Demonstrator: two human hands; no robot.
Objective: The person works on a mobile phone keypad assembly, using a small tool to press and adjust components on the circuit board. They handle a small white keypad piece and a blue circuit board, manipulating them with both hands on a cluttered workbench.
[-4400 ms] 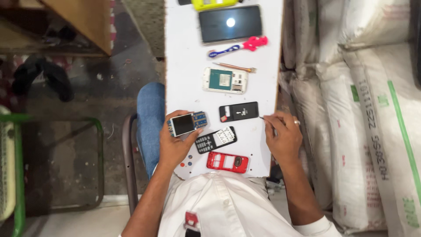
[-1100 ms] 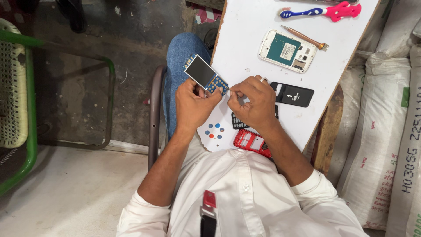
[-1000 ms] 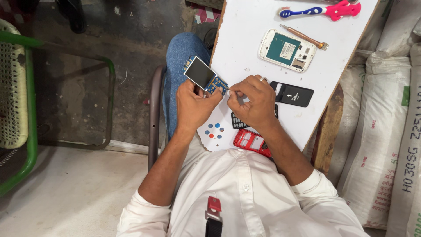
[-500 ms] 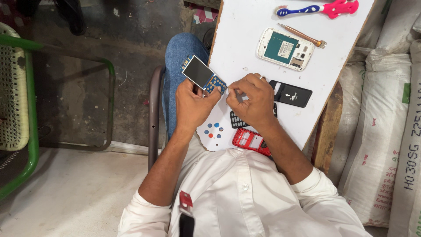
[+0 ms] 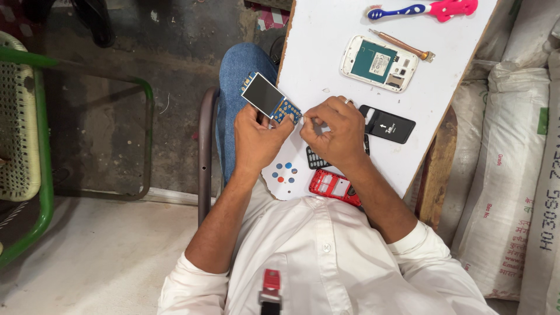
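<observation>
Head view looks straight down on a narrow white tabletop [image 5: 338, 87] that runs away from the seated person, with a bare wooden edge showing along its right side. Grey concrete floor lies to the left, where a green metal-framed chair with a pale woven seat [image 5: 23, 146] stands well apart from the table. Stacked whitish woven sacks [image 5: 513, 175] fill the right side, close against the table.

On the tabletop lie a blue-and-pink toothbrush [image 5: 423, 9], a thin copper-coloured screwdriver [image 5: 399, 45], a white phone body with its back off and a teal inner plate showing [image 5: 379, 63], a flat black battery [image 5: 387, 123], a black keypad mat [image 5: 318, 158] and a red plastic phone shell [image 5: 333, 186].

The left hand [image 5: 256, 140] has its fingers curled around the lower end of a small phone circuit board with a dark screen and blue keypad contacts [image 5: 270, 99], holding it tilted just off the table's left edge, above a denim-clad knee. The right hand [image 5: 335, 131] is closed, its thumb and forefinger pinched together right at the board's near corner; whatever they pinch is too small to make out.

That right hand covers most of the keypad mat and part of the battery. The red shell is partly under the forearm. The toothbrush is cut by the top edge.
</observation>
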